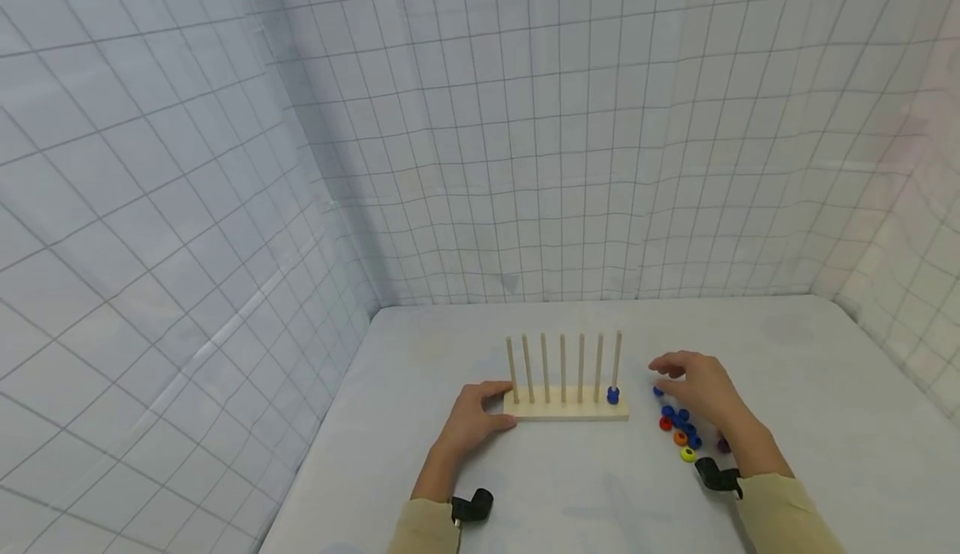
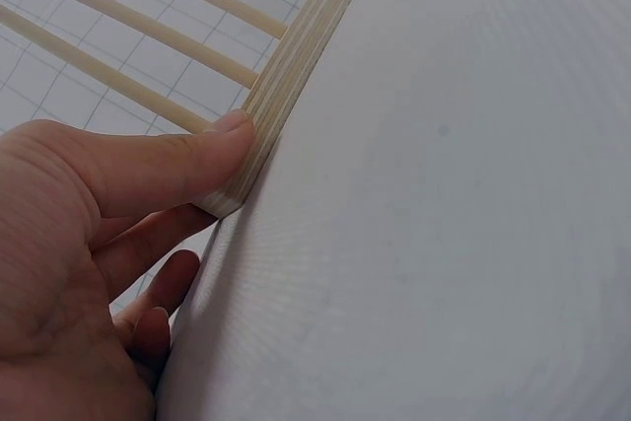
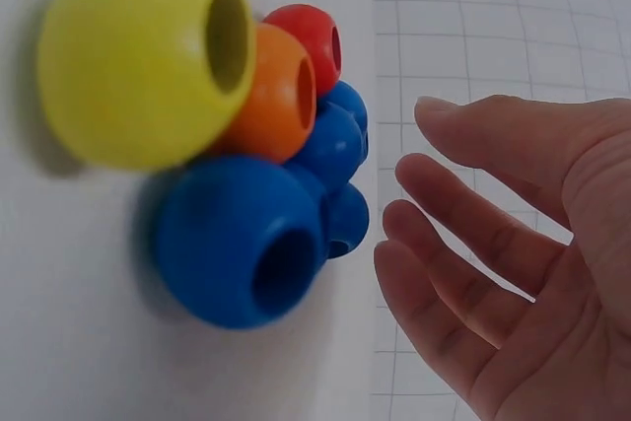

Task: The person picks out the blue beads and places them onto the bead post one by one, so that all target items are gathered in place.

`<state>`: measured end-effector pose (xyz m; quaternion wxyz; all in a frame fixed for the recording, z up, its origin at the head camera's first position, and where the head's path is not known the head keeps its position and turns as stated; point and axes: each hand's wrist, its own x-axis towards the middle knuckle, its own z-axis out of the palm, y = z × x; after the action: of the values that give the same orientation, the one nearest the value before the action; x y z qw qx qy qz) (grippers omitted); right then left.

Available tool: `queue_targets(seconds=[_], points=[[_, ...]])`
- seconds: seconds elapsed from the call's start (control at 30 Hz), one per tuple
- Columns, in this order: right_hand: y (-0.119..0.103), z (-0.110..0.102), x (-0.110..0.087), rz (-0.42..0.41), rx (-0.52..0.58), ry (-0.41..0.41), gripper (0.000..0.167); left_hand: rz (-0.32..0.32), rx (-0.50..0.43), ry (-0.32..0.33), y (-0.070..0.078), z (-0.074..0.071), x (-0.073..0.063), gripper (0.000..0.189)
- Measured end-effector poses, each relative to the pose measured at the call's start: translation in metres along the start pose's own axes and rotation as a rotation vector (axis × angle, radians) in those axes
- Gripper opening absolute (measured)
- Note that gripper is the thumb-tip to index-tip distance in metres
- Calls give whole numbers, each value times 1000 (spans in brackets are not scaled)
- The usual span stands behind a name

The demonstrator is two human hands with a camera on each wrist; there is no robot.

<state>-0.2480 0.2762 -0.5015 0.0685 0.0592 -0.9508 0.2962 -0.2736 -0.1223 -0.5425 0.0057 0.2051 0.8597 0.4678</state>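
Observation:
A pale wooden rack with several upright rods stands on the table, blue beads stacked low on its rightmost rod. My left hand grips the rack's left end; in the left wrist view the thumb presses on the edge of the wooden base, fingers behind. To the right of the rack, my right hand hovers above loose beads, thumb and fingers apart with nothing between them. One blue bead lies just under its thumb. Close by in the right wrist view are a yellow bead, an orange bead and a red bead.
Several more blue beads lie clustered beside the red and orange ones. A dark purple bead is partly hidden by the right wrist. White table surface surrounds the rack, and gridded white sheeting hangs behind and at the sides.

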Motion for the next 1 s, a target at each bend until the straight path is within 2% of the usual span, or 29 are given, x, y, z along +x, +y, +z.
queue_targets(seconds=[0.17, 0.27, 0.4, 1.0], points=[[4, 3, -1, 54, 15, -55, 28, 1, 14, -3, -1, 0, -1, 54], [7, 5, -2, 79, 26, -76, 29, -18, 26, -4, -1, 1, -1, 55], [10, 8, -1, 75, 23, -86, 30, -54, 20, -4, 0, 2, -1, 56], [10, 9, -2, 61, -21, -104, 23, -60, 0, 1, -1, 2, -1, 55]])
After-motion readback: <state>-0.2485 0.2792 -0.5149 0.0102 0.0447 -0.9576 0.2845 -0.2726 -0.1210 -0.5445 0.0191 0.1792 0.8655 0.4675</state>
